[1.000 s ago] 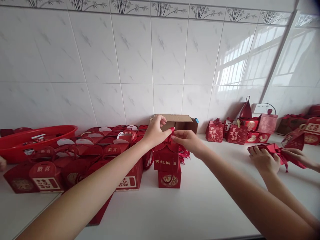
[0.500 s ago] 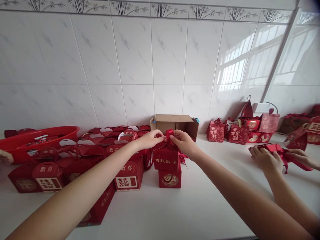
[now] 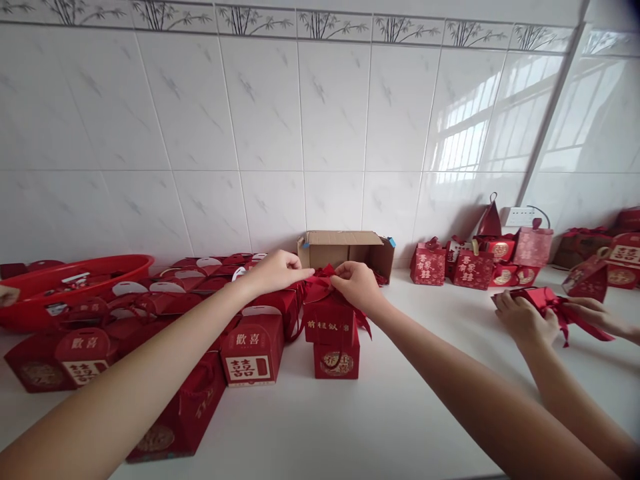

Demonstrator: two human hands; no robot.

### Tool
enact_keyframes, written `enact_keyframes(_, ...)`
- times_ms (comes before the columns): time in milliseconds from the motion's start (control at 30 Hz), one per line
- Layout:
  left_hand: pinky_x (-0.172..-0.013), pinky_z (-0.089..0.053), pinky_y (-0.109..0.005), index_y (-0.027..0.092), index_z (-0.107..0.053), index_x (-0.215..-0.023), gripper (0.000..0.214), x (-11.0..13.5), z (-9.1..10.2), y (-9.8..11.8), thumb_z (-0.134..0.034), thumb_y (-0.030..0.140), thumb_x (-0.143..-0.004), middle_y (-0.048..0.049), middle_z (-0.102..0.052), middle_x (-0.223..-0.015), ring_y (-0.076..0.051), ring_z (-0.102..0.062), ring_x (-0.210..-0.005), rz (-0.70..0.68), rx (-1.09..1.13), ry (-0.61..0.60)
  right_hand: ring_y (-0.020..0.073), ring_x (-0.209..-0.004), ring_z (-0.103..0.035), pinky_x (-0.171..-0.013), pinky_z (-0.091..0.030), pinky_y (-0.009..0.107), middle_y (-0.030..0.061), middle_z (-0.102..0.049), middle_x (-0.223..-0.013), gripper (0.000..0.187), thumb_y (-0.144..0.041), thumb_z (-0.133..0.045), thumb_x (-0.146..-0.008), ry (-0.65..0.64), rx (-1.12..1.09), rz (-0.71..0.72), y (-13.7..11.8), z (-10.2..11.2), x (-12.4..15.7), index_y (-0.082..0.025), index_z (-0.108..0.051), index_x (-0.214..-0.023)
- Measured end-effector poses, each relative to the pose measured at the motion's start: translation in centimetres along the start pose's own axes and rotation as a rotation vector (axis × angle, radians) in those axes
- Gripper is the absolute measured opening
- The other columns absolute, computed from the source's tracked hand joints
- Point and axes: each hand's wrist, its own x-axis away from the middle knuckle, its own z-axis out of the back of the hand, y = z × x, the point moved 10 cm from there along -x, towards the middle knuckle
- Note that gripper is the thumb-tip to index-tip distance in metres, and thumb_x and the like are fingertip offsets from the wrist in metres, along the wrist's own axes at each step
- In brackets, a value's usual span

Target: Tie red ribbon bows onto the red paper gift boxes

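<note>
In front of me stands a small red gift box (image 3: 337,357) with gold lettering, upright, with a cord handle hanging down its front. A red ribbon (image 3: 320,285) is gathered in a bow at its top, and one tail hangs to the right. My left hand (image 3: 280,272) is closed at the bow's left side, thumb stretched toward the ribbon; its fingertips are partly hidden. From the other side, my right hand (image 3: 361,285) pinches the ribbon between thumb and forefinger.
Rows of red gift boxes (image 3: 253,347) crowd the left, before a red basin (image 3: 125,267). An open cardboard box (image 3: 345,238) stands behind. More red boxes (image 3: 471,270) sit back right. Another person's hands (image 3: 530,320) handle a ribboned red box; another hand (image 3: 9,295) shows far left.
My hands have moved slightly apart, and the ribbon that was bunched between my fingertips now spreads into a wider bow. The view has shifted slightly.
</note>
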Motion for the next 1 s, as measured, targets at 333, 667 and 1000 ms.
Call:
enact_keyframes(333, -0.061, -0.041, -0.029, 0.021, -0.069, -0.096, 0.036, -2.4, -2.5, 6.3, -0.067, 0.048, -0.073, -0.0038, -0.063, -0.078, -0.014, -0.055, -0.064, -0.099, 0.644, -0.203, 0.0123, -0.054, -0.046, -0.049, -0.032, 0.025, -0.0016, -0.055, -0.058, 0.022, -0.033, -0.060, -0.071, -0.082, 0.032, 0.155, -2.2, -0.7, 1.3, -0.019, -0.049, -0.058)
enact_keyframes(667, -0.075, -0.046, -0.032, 0.015, -0.067, -0.082, 0.035, -1.4, -4.1, 0.8, -0.073, 0.046, -0.067, -0.0058, -0.067, -0.084, -0.017, -0.062, -0.079, -0.114, 0.469, -0.198, 0.0099, -0.050, -0.042, -0.047, -0.030, 0.023, -0.0029, -0.049, -0.053, 0.031, -0.042, -0.057, -0.075, -0.098, -0.090, 0.088, -0.8, -0.4, 0.7, -0.018, -0.049, -0.057)
enact_keyframes(1000, -0.070, -0.047, -0.029, 0.019, -0.052, -0.081, 0.027, 0.2, -4.4, 1.3, -0.069, 0.037, -0.072, -0.0005, -0.063, -0.079, -0.014, -0.060, -0.075, -0.227, 0.474, -0.100, 0.0133, -0.055, -0.053, -0.051, -0.038, 0.024, -0.0037, -0.061, -0.061, 0.031, -0.040, -0.064, -0.071, 0.071, -0.157, 0.048, 0.4, 0.9, 0.6, -0.023, -0.042, -0.083)
